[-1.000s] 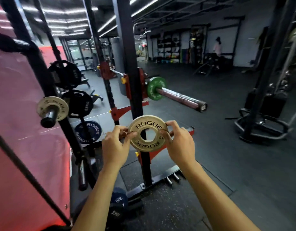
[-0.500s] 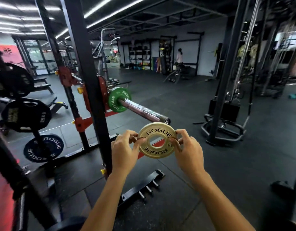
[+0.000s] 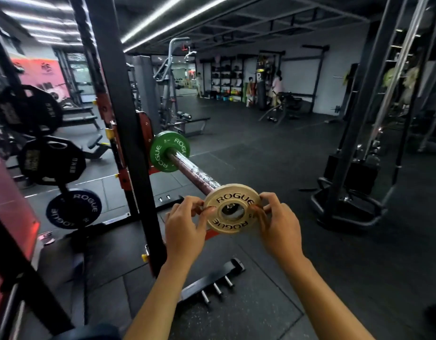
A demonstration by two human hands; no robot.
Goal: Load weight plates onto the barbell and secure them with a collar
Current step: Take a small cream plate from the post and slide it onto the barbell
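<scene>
Both my hands, left hand point(image 3: 185, 223) and right hand point(image 3: 279, 223), pinch the small tan plate point(image 3: 232, 208) by its rim; it looks light, rigid, easy at the bar point(image 3: 192, 171) end.

Your left hand point(image 3: 185, 223) and right hand point(image 3: 279, 225): both bare, no gloves, rings, or wraps. Your forearms: bare from wrist to the bottom edge of the picture, no sleeve, watch, or band showing. Fingernails short and plain where visible.
</scene>
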